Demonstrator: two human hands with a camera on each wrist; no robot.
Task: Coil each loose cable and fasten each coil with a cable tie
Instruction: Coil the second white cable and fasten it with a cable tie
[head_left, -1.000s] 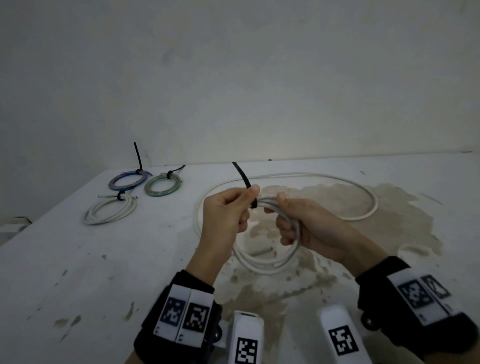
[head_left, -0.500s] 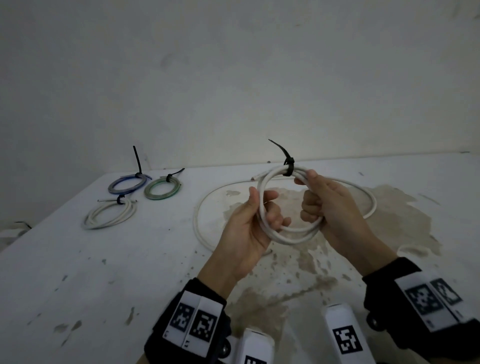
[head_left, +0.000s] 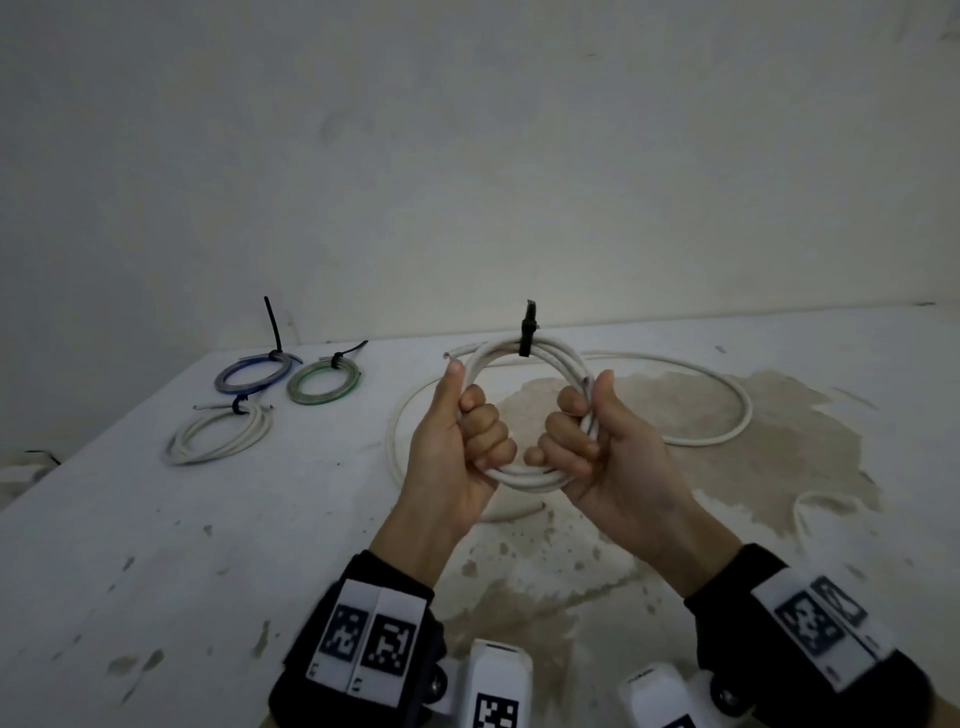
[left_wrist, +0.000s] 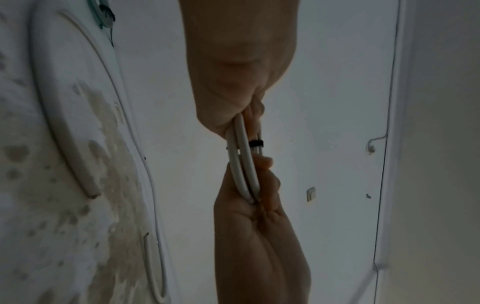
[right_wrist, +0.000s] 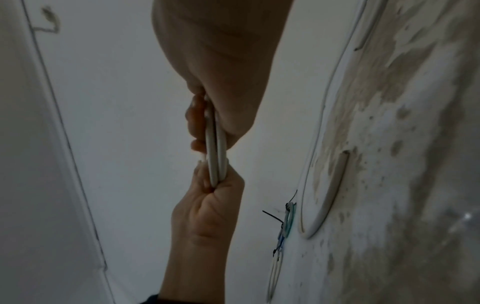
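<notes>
I hold a white cable coil (head_left: 523, 474) upright above the table, facing me. A black cable tie (head_left: 527, 336) wraps its top, tail pointing up. My left hand (head_left: 470, 431) grips the coil's left side, thumb along the cable. My right hand (head_left: 574, 436) grips the right side the same way. In the left wrist view the coil (left_wrist: 244, 164) shows edge-on between both fists, with the tie (left_wrist: 256, 143) behind it. The right wrist view shows the coil (right_wrist: 215, 156) clamped between the two hands. A loose white cable (head_left: 727, 395) lies in a wide loop on the table behind.
Three tied coils lie at the table's far left: blue (head_left: 253, 374), green (head_left: 323, 382) and white (head_left: 221, 436). A thin white cable end (head_left: 802, 512) curls at the right. The white table (head_left: 156, 571) has a brown stain under my hands. A wall stands behind.
The coil has risen and turned upright to face me. My left hand left the tie's tail and took the coil's left side. The tie now sits on top.
</notes>
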